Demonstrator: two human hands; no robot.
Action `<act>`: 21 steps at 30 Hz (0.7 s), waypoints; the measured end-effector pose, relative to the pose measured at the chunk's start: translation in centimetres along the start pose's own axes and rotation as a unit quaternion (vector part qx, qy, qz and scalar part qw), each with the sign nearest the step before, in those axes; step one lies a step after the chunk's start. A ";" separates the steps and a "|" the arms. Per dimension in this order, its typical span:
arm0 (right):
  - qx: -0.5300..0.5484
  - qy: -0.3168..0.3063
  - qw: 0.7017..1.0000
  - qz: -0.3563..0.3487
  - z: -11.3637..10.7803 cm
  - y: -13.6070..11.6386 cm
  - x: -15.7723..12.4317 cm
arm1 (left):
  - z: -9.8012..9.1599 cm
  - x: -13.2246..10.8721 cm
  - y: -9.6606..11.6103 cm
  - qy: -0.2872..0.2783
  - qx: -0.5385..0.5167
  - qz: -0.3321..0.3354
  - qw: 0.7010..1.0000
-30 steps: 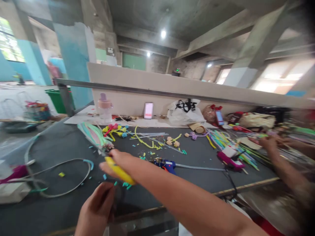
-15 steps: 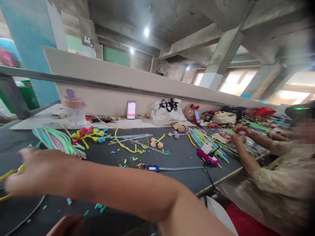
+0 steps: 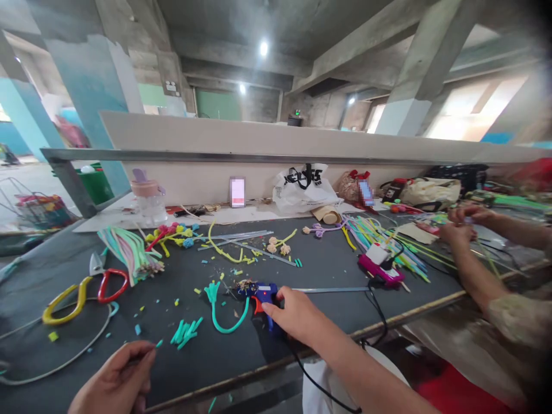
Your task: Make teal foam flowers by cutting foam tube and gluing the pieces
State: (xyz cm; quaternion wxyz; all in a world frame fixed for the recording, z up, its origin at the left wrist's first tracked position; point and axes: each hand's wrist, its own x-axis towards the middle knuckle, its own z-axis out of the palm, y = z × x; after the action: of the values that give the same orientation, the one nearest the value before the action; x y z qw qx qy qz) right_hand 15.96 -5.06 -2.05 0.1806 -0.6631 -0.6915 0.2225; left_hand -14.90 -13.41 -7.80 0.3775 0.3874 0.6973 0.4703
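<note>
My right hand (image 3: 297, 315) has its thumb and fingers closed on the back of a blue hot glue gun (image 3: 268, 291) with an orange trigger, lying on the dark table. My left hand (image 3: 118, 376), low at the front edge, pinches a short green chenille stem piece (image 3: 159, 344). Between the hands lie several cut green chenille pieces (image 3: 186, 332). A longer green chenille stem (image 3: 228, 330), curved into a U with a tufted end, rests near the gun's nozzle. Scissors (image 3: 97, 282) with yellow and red handles lie open on the left.
A bundle of pastel chenille stems (image 3: 125, 250) and a clear bottle (image 3: 149, 204) stand back left. Clear glue sticks (image 3: 241, 234) lie mid-table. A magenta device (image 3: 382, 273) with a black cord sits right. A co-worker's hands (image 3: 463, 227) work farther right.
My right hand has left the scissors at the far left, where they now lie, and moved right onto the glue gun. My left hand now shows more fully. The view has turned and levelled.
</note>
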 end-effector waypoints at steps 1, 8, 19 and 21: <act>0.016 -0.006 1.000 0.006 0.3 -0.1 0.2 | 0.2 -0.3 0.5 0.003 0.004 0.004 1.000; 0.131 -0.024 0.990 0.036 0.0 0.0 2.3 | 1.2 -0.8 1.7 0.029 0.013 0.015 0.999; 0.523 -0.109 0.845 0.034 -2.4 -0.2 1.0 | 3.5 0.6 5.9 0.050 0.302 0.223 0.926; 0.569 -0.113 0.814 0.027 -2.4 -0.4 0.9 | 5.0 0.8 7.4 0.022 0.385 0.258 0.886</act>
State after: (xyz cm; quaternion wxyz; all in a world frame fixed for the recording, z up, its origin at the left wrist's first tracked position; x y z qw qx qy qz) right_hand 16.93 -4.03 0.11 0.4405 -0.4305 -0.4384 0.6545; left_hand -9.45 -8.95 -2.29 0.0483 0.6583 0.7069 0.2542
